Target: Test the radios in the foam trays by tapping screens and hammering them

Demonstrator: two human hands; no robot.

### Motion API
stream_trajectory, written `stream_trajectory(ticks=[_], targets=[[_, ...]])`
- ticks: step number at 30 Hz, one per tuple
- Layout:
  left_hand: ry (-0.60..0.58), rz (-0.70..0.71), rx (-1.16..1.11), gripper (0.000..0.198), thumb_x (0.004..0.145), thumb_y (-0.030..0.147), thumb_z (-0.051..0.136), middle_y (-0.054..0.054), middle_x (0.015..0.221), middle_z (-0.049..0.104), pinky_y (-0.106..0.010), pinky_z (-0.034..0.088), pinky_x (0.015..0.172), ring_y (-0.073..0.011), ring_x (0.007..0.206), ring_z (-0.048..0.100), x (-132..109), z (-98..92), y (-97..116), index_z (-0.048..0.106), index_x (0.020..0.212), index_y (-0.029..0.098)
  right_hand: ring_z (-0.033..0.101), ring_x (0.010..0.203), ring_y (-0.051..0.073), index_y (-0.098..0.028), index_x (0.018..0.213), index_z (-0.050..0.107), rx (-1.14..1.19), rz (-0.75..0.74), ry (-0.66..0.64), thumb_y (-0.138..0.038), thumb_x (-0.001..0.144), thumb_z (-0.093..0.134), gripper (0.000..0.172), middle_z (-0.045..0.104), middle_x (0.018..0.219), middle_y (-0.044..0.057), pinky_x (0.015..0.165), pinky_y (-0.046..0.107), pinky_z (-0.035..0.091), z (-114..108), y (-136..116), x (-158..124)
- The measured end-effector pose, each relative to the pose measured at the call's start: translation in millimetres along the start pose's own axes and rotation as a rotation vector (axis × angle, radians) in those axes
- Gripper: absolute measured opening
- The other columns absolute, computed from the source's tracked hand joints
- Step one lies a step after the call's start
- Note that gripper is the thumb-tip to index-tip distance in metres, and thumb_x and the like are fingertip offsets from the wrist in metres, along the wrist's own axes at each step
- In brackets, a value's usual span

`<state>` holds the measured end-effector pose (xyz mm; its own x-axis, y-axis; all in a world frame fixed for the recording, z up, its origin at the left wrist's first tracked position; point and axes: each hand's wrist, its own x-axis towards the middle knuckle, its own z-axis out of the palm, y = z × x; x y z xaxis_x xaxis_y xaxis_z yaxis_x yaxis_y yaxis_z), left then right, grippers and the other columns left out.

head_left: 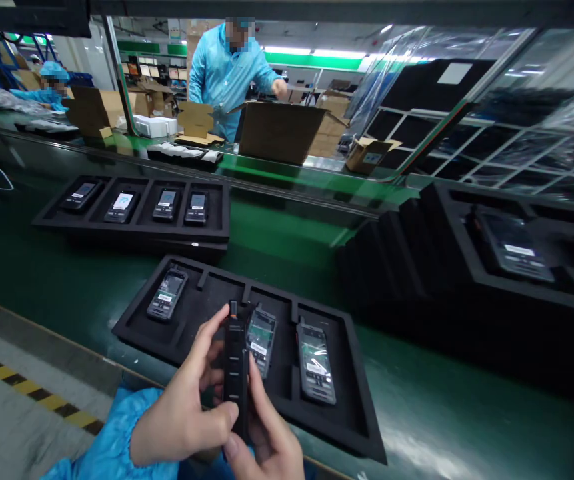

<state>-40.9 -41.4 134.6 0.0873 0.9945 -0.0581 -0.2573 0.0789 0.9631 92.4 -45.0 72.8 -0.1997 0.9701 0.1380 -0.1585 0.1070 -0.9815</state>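
Observation:
Between my two hands a black handheld radio (235,373) is held upright, its narrow side with the buttons turned to me. My left hand (187,400) grips it from the left, thumb on the lower side and a fingertip by the stubby antenna at the top. From the right, my right hand (269,433) has its fingers around the lower part. Just behind lies a black foam tray (361,407) with radios in its slots: one radio (167,293) at the left, another (261,340) partly covered by the held one, and a third radio (315,360) at the right.
A second foam tray (137,231) with several lit radios lies farther back on the green bench (287,233). At the right rises a tall stack of foam trays (391,260). Across the bench a person in blue (224,73) stands behind an open carton (279,133).

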Motion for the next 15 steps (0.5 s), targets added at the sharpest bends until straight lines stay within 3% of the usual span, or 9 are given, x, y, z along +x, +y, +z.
stream_trajectory(ticks=[3, 7, 12, 15], targets=[[0.03, 0.02, 0.001, 0.087, 0.076, 0.032, 0.068, -0.013, 0.137, 0.039, -0.033, 0.051, 0.078, -0.0195, 0.085, 0.063, 0.9, 1.8, 1.4, 0.017, 0.146, 0.035, 0.046, 0.128, 0.031, -0.028, 0.134, 0.05, -0.018, -0.017, -0.013, -0.052, 0.08, 0.064, 0.062, 0.05, 0.138, 0.007, 0.107, 0.047, 0.038, -0.4, -1.2, 1.1], [-0.023, 0.04, -0.051, 0.082, 0.074, 0.026, 0.07, -0.013, 0.134, 0.042, -0.031, 0.051, 0.073, -0.0191, 0.086, 0.062, 3.1, -2.2, 0.5, 0.022, 0.141, 0.034, 0.049, 0.126, 0.028, -0.03, 0.134, 0.05, -0.012, -0.043, -0.019, -0.049, 0.084, 0.061, 0.055, 0.051, 0.138, 0.006, 0.105, 0.043, 0.041, -0.5, -5.6, 4.3], [-0.058, 0.055, -0.079, 0.078, 0.072, 0.025, 0.074, -0.011, 0.125, 0.049, -0.038, 0.046, 0.091, -0.0228, 0.101, 0.057, 4.4, -6.3, -1.9, 0.028, 0.135, 0.032, 0.049, 0.127, 0.026, -0.029, 0.132, 0.053, -0.098, -0.116, -0.013, -0.046, 0.084, 0.062, 0.051, 0.053, 0.136, 0.005, 0.106, 0.039, 0.04, -3.6, -6.5, 6.9], [-0.062, 0.063, -0.077, 0.08, 0.073, 0.029, 0.075, -0.009, 0.118, 0.052, -0.039, 0.045, 0.092, -0.0227, 0.1, 0.057, 5.5, -6.8, -2.1, 0.027, 0.136, 0.032, 0.048, 0.127, 0.028, -0.028, 0.13, 0.055, -0.066, -0.095, -0.019, -0.046, 0.084, 0.063, 0.051, 0.054, 0.136, 0.006, 0.107, 0.042, 0.04, -5.2, -7.9, 9.5]])
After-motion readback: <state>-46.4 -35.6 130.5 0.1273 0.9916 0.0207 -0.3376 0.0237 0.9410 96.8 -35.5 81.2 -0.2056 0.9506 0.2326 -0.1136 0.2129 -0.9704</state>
